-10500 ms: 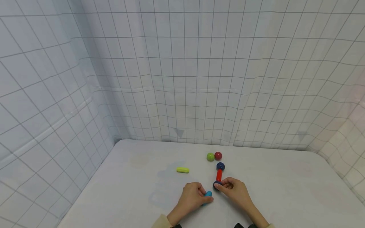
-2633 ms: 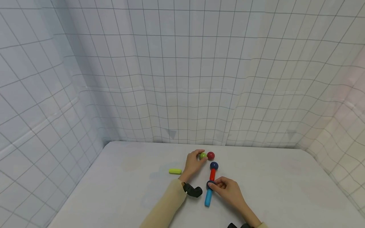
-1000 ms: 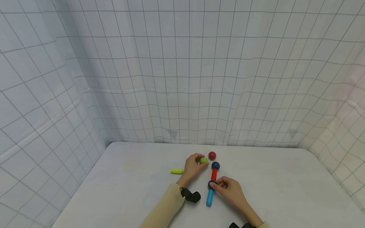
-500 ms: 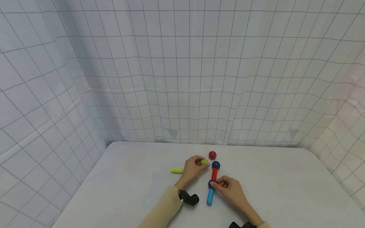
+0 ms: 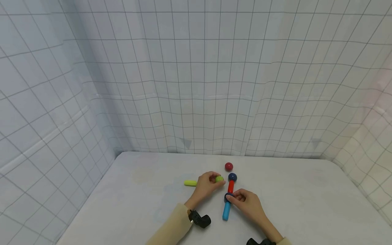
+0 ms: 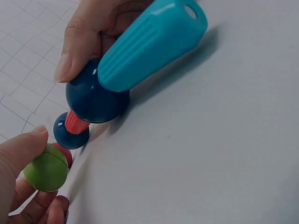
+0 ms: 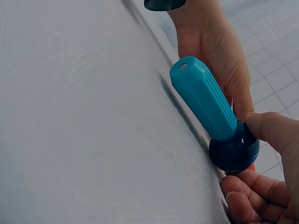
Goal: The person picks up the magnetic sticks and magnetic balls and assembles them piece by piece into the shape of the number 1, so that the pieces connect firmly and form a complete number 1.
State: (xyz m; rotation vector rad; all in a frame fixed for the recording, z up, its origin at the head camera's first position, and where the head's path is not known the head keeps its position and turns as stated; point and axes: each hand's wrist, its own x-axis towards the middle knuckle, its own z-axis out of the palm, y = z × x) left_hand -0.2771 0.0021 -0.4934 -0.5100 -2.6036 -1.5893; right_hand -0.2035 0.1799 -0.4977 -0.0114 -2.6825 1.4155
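My left hand point(image 5: 206, 185) pinches a green ball point(image 5: 219, 179) between thumb and fingers, left of a joined chain of pieces. That chain runs from a far dark blue ball point(image 5: 232, 177) through a red rod point(image 5: 231, 186) to a nearer dark blue ball point(image 7: 233, 148), with a light blue rod point(image 5: 226, 211) at the near end. My right hand point(image 5: 249, 204) grips the nearer dark blue ball by thumb and fingertips. In the left wrist view the green ball point(image 6: 46, 170) partly covers the red ball behind it.
A red ball point(image 5: 228, 166) sits alone beyond the chain. A yellow-green rod point(image 5: 190, 183) lies left of my left hand, its right end overlapped by that hand. The white table point(image 5: 137, 204) meets a grid-patterned curtain point(image 5: 196, 102) at the back and sides.
The light blue rod has joined the chain since the oldest frame. My left hand took the green ball from beside the red one and moved it nearer. My right hand stays on the ball.
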